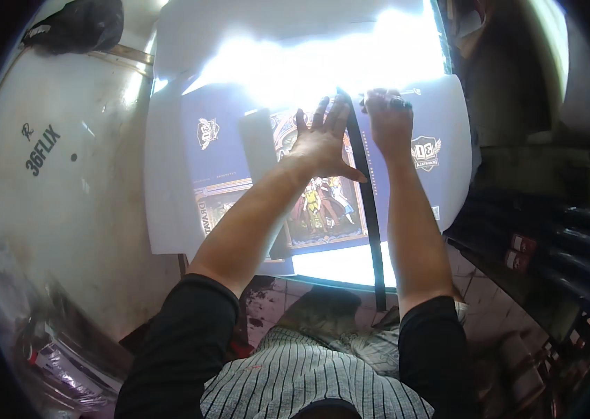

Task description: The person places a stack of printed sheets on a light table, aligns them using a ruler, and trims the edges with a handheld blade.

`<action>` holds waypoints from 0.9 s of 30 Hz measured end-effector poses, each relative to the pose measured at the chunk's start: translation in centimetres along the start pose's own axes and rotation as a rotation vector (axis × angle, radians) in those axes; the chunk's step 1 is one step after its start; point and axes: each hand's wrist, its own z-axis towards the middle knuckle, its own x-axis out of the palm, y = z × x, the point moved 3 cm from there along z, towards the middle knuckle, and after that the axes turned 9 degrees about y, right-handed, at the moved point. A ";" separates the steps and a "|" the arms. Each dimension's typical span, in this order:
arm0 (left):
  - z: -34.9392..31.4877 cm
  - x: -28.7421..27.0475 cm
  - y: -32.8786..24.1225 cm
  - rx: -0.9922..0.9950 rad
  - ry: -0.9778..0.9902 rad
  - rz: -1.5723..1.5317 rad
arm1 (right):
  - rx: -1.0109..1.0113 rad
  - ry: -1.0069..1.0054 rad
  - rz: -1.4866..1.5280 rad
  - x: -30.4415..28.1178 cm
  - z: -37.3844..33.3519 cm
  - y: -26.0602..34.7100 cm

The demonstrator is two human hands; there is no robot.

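A large printed sheet [225, 157] in blue, with a picture of several figures in an ornate frame, lies on a brightly lit table [340, 265]. Down its right part runs a narrow black strip [373, 234], like a straightedge, its near end jutting past the table edge. My left hand [324, 143] presses flat with spread fingers over the framed picture, its thumb reaching the strip. Right of the strip's far end, my right hand [389, 122] is closed, a ring on one finger. Glare and curled fingers hide what it holds, if anything.
A white panel [57, 216] with dark lettering stands at the left, a black plastic bag [85, 28] above it. Clear plastic wrapping [75, 373] lies lower left. Dark blue rolls [567, 241] are stacked at the right. Strong glare covers the table's far side.
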 end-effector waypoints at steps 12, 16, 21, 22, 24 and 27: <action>-1.1 -0.3 0.5 0.002 0.002 -0.019 | -0.008 0.172 0.114 2.8 2.3 -0.7; -0.9 -0.1 0.3 -0.007 0.008 -0.004 | 0.017 0.206 0.072 2.3 1.8 -0.5; -0.1 0.4 -0.3 0.016 -0.022 0.003 | 0.320 0.313 0.335 -1.4 -4.0 0.3; -0.2 0.8 -0.4 0.004 -0.036 0.042 | 0.647 0.306 0.670 -2.3 -7.1 0.8; 0.3 0.4 0.3 0.011 -0.050 0.031 | 0.632 0.344 0.610 -6.0 -11.9 2.9; 0.4 -0.1 0.6 0.027 -0.064 -0.008 | 0.559 0.408 0.339 -12.0 -22.5 6.4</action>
